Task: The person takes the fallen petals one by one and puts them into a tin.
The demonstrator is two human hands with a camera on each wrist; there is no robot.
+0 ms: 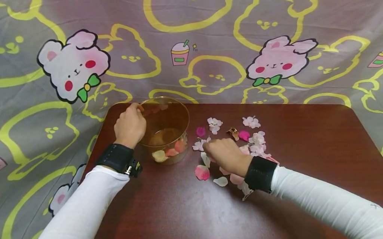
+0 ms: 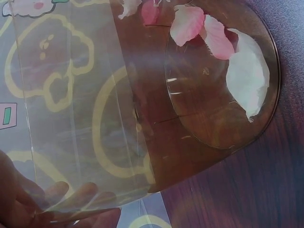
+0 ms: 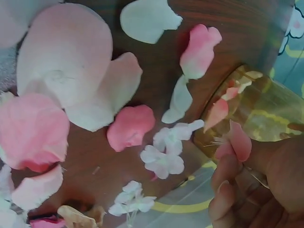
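Left hand [image 1: 129,126] grips clear bowl [image 1: 166,117] rim; right hand [image 1: 226,155] apparently pinches petal [image 3: 236,137]: light, soft, crushable; lift by edge.

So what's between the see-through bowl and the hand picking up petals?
A small white blossom lies between the bowl and right hand, in the head view.

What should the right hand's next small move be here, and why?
Probably carry the pink petal pinched in the right hand over the clear cup and drop it in: the left hand holds the cup's rim, and petals already lie inside.
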